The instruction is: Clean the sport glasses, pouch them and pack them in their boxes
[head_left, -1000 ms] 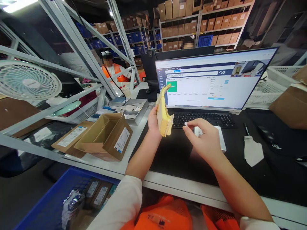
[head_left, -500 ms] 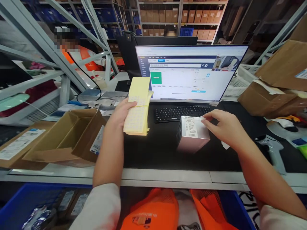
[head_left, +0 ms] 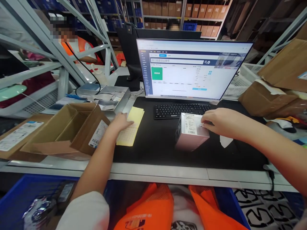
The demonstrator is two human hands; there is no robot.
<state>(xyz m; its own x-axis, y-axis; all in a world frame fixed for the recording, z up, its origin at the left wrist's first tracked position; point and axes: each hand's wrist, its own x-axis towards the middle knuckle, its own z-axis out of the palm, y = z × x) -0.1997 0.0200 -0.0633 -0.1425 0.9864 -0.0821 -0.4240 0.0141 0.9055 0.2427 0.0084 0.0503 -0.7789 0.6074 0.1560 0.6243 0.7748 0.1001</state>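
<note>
My left hand [head_left: 121, 123] is at the left side of a stack of yellow sticker sheets [head_left: 133, 127] low over the black desk mat, its thumb across the top sheet. A small box [head_left: 193, 135], silvery white on top and pinkish in front, stands in front of the keyboard with a printed label [head_left: 190, 124] on its top. My right hand [head_left: 216, 118] has its fingertips pinched together against the top right of this box. What lies between those fingertips is too small to make out.
Behind the box are a black keyboard [head_left: 179, 111] and a lit monitor [head_left: 179, 80]. An open cardboard box [head_left: 64, 134] sits at left, beside a grey tray [head_left: 120, 100] of papers. More cartons [head_left: 268, 99] stand at right. A white paper scrap [head_left: 225, 141] lies right of the small box.
My left hand has lowered the yellow sticker sheets from upright in the air to near flat at the mat, moving slightly left. My right hand stays at the box top, its fingertips now lower against it.
</note>
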